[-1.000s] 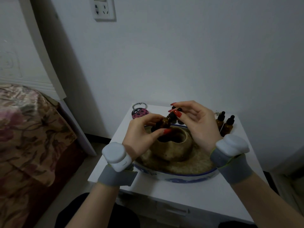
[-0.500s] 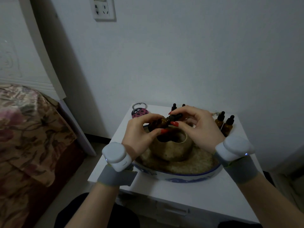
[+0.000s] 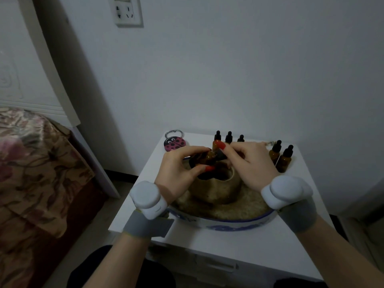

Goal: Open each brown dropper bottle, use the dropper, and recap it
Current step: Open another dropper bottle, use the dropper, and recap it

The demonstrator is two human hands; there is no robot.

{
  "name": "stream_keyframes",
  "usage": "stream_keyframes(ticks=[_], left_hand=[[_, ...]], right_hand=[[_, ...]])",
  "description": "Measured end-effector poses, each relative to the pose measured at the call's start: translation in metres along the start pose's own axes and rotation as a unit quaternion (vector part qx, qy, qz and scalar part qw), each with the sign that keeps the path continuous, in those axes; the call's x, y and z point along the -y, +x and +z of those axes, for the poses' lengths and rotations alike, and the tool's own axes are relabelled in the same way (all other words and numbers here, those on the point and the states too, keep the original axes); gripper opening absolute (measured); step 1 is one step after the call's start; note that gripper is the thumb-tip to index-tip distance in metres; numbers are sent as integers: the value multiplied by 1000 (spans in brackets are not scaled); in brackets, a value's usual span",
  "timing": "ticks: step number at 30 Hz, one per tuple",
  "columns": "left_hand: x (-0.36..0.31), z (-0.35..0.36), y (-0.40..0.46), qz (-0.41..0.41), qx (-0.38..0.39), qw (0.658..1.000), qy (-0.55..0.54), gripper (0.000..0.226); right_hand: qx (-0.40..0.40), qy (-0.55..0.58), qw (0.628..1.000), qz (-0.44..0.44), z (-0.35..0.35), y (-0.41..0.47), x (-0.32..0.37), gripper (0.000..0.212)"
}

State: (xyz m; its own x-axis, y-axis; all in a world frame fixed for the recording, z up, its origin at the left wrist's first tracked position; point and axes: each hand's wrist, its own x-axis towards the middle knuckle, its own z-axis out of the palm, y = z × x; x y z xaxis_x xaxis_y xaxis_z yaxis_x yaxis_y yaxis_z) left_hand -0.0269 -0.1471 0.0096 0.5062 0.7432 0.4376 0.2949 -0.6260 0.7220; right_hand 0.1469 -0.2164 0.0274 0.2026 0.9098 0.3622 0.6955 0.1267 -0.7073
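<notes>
A brown dropper bottle lies tilted on its side above the tan pot. My left hand grips the bottle's body between thumb and fingers. My right hand pinches the black cap end of the same bottle. Three more brown dropper bottles with black caps stand behind my hands at the back of the table. Two others stand upright at the right, beside my right hand.
The tan pot sits in a round blue-and-white dish filled with sandy grit, on a small white table. A ladybird keyring lies at the back left. A bed with a floral cover lies left; the wall is close behind.
Both hands have lowered with the bottle toward the pot. My right hand's fingers have closed round the cap end, and the three bottles behind have come into view.
</notes>
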Motion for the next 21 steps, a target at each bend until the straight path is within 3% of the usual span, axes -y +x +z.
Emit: stream_keyframes(ticks=[2,7,10,16,21], left_hand=[[0,0,0,-3,-5,1000,-4,34],[1,-2,2,-20,-25,999,-9,33],[2,-2,2,-18,-26,999,-7,33],[1,0,0,-10,-15,1000,3,33],[-2,0,-1,1,-6,1000,-7,34]], right_hand=[[-1,10,1000,5,-1,0,2,55],[64,130,989,20,-5,2,0,21],[73,128,989,-3,-4,2,-1,25],[35,87,996,6,-3,3,-3,12],[16,47,999,12,-1,1,0,30]])
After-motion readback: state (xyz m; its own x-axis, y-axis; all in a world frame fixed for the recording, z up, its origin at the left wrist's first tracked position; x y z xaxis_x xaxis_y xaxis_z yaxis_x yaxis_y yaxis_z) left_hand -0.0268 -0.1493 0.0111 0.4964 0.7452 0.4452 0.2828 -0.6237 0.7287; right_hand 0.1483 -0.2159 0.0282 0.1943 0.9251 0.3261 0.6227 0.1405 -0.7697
